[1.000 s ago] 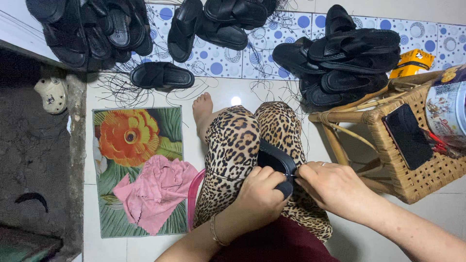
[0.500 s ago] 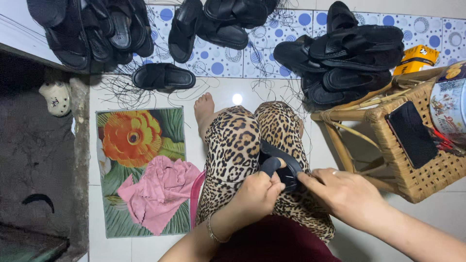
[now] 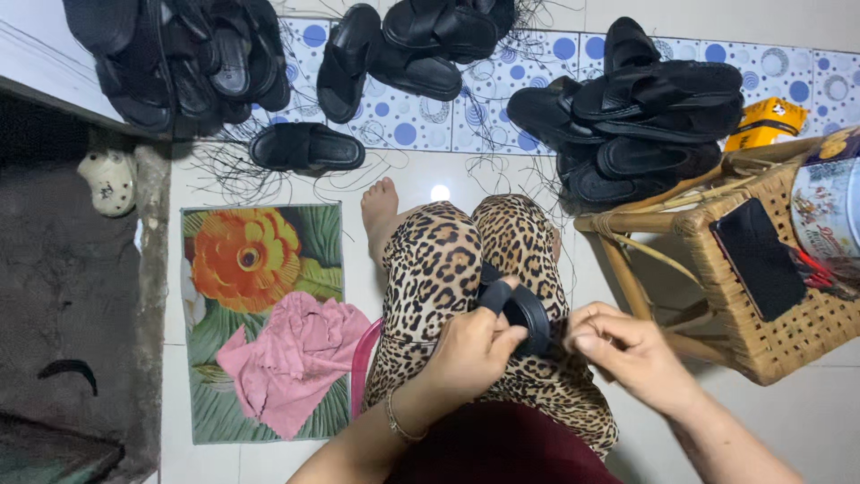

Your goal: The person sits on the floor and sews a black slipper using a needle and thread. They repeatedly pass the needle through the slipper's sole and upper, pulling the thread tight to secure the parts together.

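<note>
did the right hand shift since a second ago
Yes. The right hand has drawn slightly back from the black sandal piece, toward the wicker stool; it earlier overlapped the piece on the lap.

Left hand (image 3: 470,351) grips black sandal strap (image 3: 520,309) over lap, fingers curled round it; right hand (image 3: 627,354) pinches at strap's right end, thumb and forefinger together; both rest over leopard-print trousers (image 3: 466,269); bare foot (image 3: 381,204) on white floor (image 3: 412,179); pink cloth (image 3: 291,358) on flower mat (image 3: 251,260) at left; black sandals (image 3: 645,108) piled along dotted wall tiles; wicker stool (image 3: 770,332) at right with black phone (image 3: 757,260) on top; yellow box (image 3: 766,121) behind it.
</note>
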